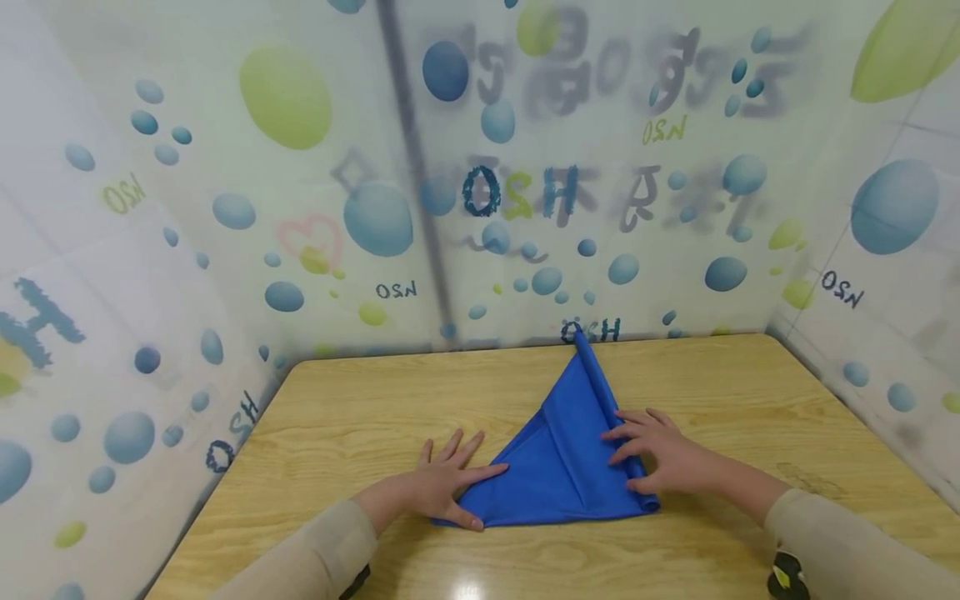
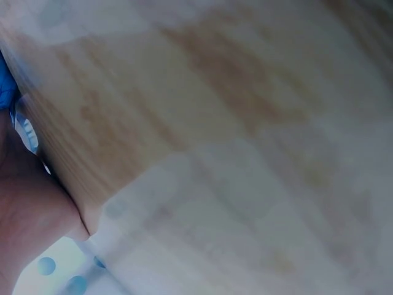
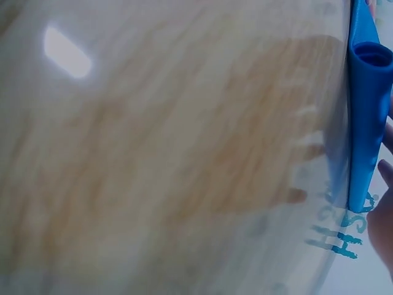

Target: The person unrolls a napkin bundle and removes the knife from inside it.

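Observation:
A blue cloth [image 1: 558, 475] lies on the wooden table, with its right side wound into a narrow roll [image 1: 597, 379] that reaches up to the table's far edge. The flat part tapers to a corner at the near left, and a fold line crosses it. My left hand [image 1: 442, 483] rests on that corner with its fingers spread. Over the near part of the roll, my right hand [image 1: 663, 454] touches it with extended, spread fingers. The right wrist view shows the hollow end of the roll [image 3: 367, 104]; in the left wrist view only a sliver of cloth [image 2: 6, 86] appears.
The light wooden table [image 1: 360, 417] ends at the back against a pale curtain [image 1: 337, 167] printed with blue and green dots and lettering. Similar printed sheets close in on both sides. Light reflects off the tabletop near its front.

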The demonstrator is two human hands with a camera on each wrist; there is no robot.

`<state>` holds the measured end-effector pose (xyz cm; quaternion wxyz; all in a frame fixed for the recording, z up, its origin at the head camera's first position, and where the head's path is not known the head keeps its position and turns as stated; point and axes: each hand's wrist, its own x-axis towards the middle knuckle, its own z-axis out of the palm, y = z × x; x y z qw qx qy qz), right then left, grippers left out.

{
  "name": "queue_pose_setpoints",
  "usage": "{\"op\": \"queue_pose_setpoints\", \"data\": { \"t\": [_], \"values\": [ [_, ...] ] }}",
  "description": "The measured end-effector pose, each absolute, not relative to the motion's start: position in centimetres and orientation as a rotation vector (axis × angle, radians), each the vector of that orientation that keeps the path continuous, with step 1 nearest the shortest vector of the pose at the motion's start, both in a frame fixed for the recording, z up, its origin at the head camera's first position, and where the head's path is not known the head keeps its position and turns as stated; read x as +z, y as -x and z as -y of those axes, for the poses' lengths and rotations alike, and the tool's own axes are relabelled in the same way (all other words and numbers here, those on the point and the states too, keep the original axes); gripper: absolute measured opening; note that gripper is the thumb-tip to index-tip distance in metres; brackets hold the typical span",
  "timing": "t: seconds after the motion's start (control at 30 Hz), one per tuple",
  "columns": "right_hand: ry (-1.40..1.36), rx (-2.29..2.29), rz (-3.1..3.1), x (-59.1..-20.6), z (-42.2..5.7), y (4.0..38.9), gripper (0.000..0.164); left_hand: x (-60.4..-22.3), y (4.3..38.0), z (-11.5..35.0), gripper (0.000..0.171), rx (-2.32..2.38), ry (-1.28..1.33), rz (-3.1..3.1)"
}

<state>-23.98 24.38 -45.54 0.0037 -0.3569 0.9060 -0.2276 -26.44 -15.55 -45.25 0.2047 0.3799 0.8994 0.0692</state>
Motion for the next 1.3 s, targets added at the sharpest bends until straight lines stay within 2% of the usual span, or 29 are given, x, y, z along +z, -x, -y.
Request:
{"op": "queue_pose_setpoints", "data": {
  "t": [0.2,0.63,0.87,1.3],
  "values": [
    [1.113,-0.741,-2.796,-46.0,-24.8,23.8,0.032,-45.4,26.4,15.6,0.085,0.193,-1.064,-2.515],
    [1.055,-0.732,-2.839,-46.2,-25.9,23.1,0.033,-45.5,26.5,15.6,0.086,0.196,-1.075,-2.522],
    [1.063,-0.752,-2.86,-46.4,-26.5,22.9,0.039,-45.2,26.3,15.5,0.085,0.187,-1.066,-2.524],
    [1.086,-0.765,-2.895,-46.4,-28.1,22.8,0.026,-45.1,26.3,15.5,0.084,0.19,-1.056,-2.52]
  ]
}}
